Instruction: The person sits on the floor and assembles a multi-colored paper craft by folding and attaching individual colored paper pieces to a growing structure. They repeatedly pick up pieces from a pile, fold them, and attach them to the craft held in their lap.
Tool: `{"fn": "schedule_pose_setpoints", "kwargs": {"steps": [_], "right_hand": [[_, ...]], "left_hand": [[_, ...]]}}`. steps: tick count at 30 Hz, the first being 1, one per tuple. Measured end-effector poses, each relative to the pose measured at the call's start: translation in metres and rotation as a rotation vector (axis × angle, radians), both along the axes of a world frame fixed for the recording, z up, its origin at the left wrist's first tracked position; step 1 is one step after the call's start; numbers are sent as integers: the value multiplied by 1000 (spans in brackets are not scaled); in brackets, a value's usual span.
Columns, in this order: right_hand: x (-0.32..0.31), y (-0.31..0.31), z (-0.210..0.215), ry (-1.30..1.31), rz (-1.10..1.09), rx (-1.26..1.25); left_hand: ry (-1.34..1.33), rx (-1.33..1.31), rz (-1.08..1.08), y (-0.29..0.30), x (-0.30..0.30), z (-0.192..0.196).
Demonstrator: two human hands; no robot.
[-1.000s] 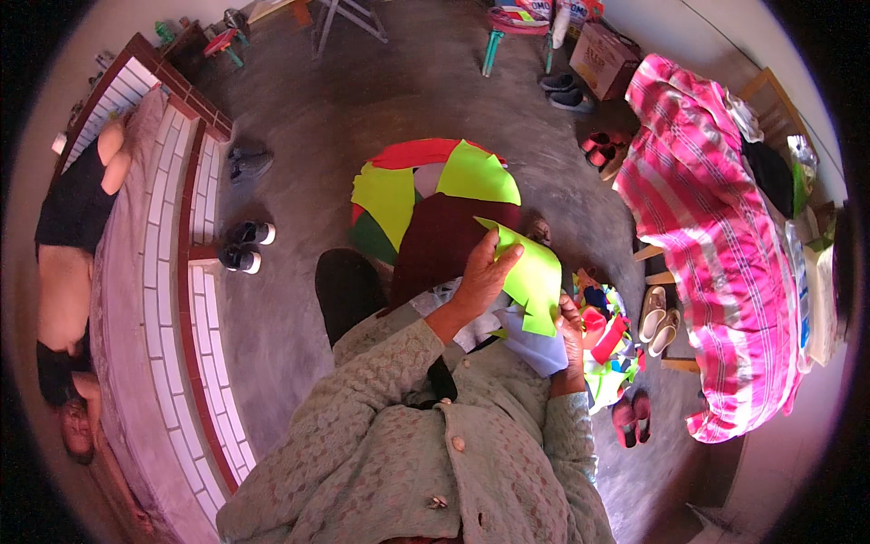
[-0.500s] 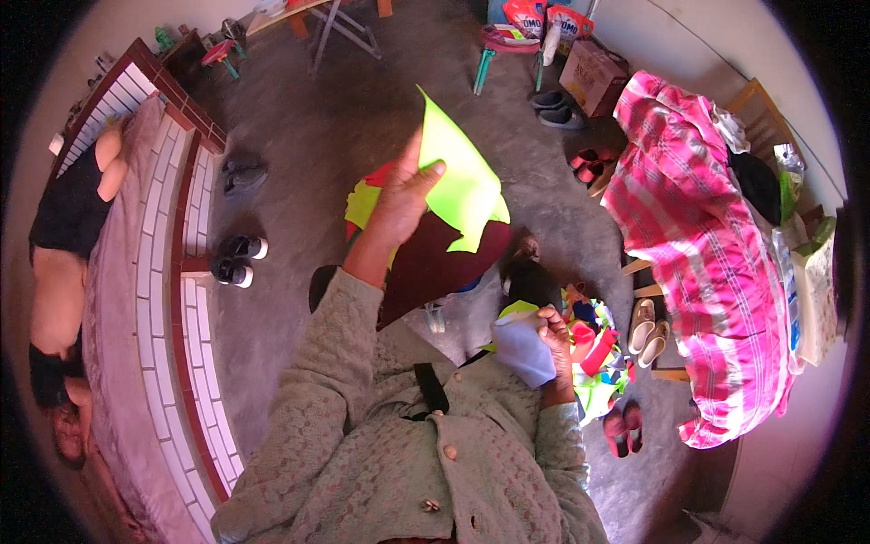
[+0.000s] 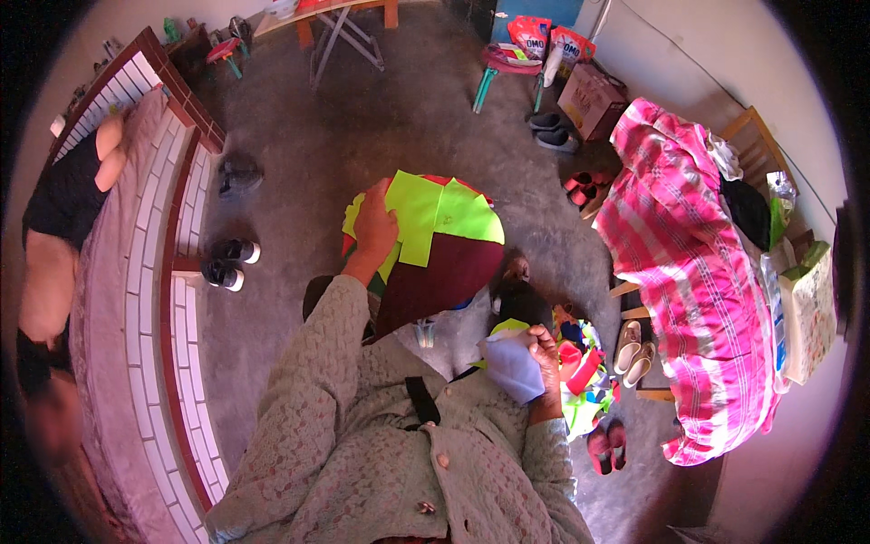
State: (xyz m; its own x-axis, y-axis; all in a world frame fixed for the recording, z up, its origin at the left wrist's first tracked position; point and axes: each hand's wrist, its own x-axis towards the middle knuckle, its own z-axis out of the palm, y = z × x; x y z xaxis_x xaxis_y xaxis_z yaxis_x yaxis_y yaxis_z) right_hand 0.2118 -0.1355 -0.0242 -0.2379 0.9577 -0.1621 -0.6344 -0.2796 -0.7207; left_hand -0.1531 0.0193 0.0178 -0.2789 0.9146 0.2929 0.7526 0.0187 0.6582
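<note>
i take the dark maroon cloth (image 3: 444, 272) spread over my lap as my landmark. at its far end lies a stack of neon yellow-green fabric pieces (image 3: 435, 213), with a little red fabric showing under the far edge. just to the right of the maroon cloth, on the floor, sits a heap of bright scraps (image 3: 580, 367) in red, green and yellow; i cannot tell whether a bag or basket holds them.

the floor (image 3: 399, 118) beyond the cloth is bare grey concrete. left of the cloth runs a low tiled ledge (image 3: 181, 299) with a pair of dark shoes (image 3: 227, 263) beside it, and another person lies along its far side. right of the cloth a pink plaid blanket (image 3: 689, 272) drapes over a wooden frame, with sandals near its foot. far beyond the cloth stands a small stool with packets on it.

my left hand (image 3: 373, 227) is stretched out to the near left corner of the neon pieces, fingers together and pressed on the top piece. my right hand (image 3: 544, 363) is drawn in close to my chest, just right of the cloth, fingers curled and clamped on a pale folded piece (image 3: 512, 363).
</note>
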Motion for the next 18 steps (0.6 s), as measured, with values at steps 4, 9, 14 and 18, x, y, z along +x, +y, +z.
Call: {"fn": "schedule_pose_setpoints", "kwargs": {"steps": [4,9,14,18], "right_hand": [[-1,2,-6,17,8,-8],[-3,2,0,12,1,-14],[-6,1,3,50,-74,-43],[0,3,-7,68,-14,-64]], "left_hand": [[429,-55,-201,-14,19,0],[575,-146,-263,-29,26,-33],[606,-209,-266,-24,30,-30],[515,-64,-228,-29,36,-27]]}}
